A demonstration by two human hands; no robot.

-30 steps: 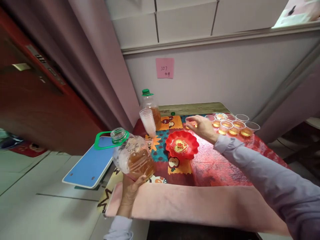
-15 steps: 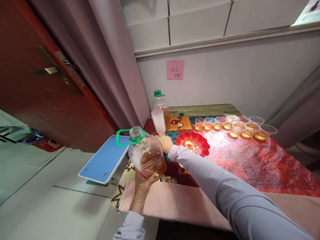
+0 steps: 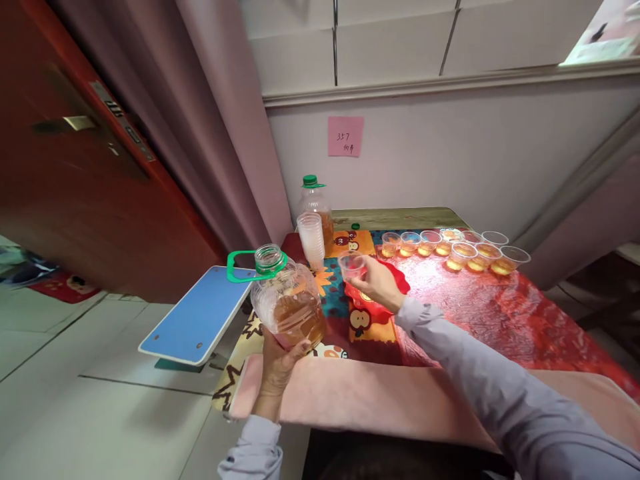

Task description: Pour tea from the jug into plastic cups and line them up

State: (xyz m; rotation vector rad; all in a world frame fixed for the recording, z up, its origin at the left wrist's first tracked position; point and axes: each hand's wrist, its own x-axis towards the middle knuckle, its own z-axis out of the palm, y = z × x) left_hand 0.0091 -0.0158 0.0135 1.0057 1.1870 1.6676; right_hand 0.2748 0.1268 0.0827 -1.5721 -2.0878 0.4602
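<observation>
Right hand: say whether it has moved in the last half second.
Yes; the right hand has moved rightward relative to the pink note, away from the stacked cups.

Bright green on the handle [image 3: 231,268] of the clear near jug [image 3: 295,293], amber-brown liquid [image 3: 299,321] glowing inside, and the far jug [image 3: 327,227] wears a green cap [image 3: 310,180] to match! Colourless plastic for the cup [image 3: 351,265] at centre, scarlet for the bowl [image 3: 399,278]. Mottled red fills the right of the table covering [image 3: 490,313]; its left is patchwork, orange, maroon and dotted teal. Lavender-grey sleeves [image 3: 465,357], pale pink cloth [image 3: 380,400] along the near edge, white-rimmed blue board [image 3: 200,313] at left!
</observation>
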